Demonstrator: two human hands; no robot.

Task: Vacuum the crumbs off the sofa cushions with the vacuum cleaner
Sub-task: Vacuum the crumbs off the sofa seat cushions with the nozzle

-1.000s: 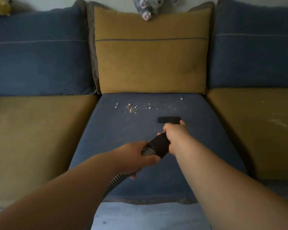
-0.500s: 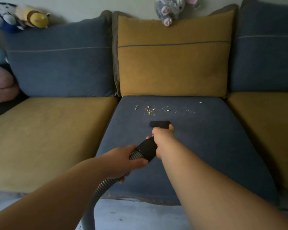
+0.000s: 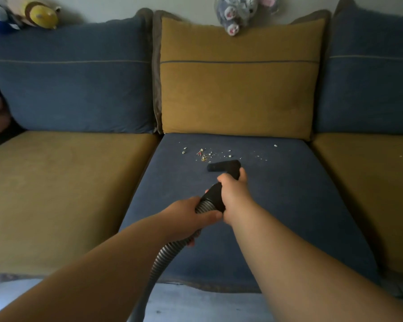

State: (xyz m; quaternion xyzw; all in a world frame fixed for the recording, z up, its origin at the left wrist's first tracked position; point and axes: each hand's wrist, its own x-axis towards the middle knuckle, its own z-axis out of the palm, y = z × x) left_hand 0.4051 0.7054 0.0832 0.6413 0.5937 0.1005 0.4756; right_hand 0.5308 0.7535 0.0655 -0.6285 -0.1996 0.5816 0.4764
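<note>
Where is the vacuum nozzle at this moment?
In the head view, the black nozzle sits on the middle blue seat cushion, just short of the crumbs and just beyond the right hand gripping its tube.

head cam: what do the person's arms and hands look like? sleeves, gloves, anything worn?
Left forearm and right forearm are bare right to the frame edge, with no sleeves in view. Left hand and right hand wear no gloves. No watch, bracelet or ring shows on the sides the camera sees.
</note>
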